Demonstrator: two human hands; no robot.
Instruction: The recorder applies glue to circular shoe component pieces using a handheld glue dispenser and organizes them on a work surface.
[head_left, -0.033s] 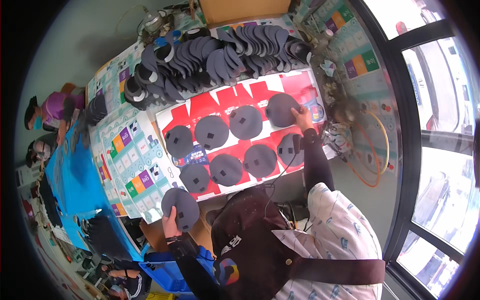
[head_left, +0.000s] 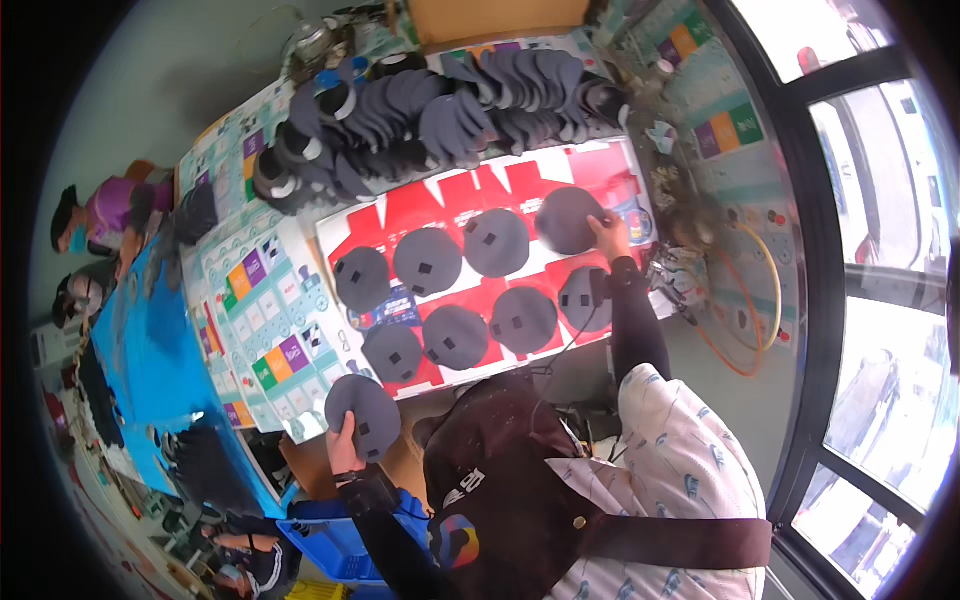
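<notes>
In the head view, the left hand (head_left: 343,448) grips a gray disc (head_left: 372,408) just off the board's (head_left: 412,204) near left corner. The right hand (head_left: 612,238) touches the edge of another disc (head_left: 566,222) by the board's far right corner, but I cannot tell if it grips it. Seven more discs (head_left: 430,250) lie on the board in two rows.

Print everywhere, mostly too small to make out

White lettering runs across the red-and-white board (head_left: 410,212), plus some on its blue panel (head_left: 400,308). Table covering (head_left: 283,364) and wall sheet (head_left: 722,132) both have white characters on green, orange and purple blocks. Apron (head_left: 520,510) has upside-down white letters; shirt (head_left: 700,445) repeats a small blue logo.
</notes>
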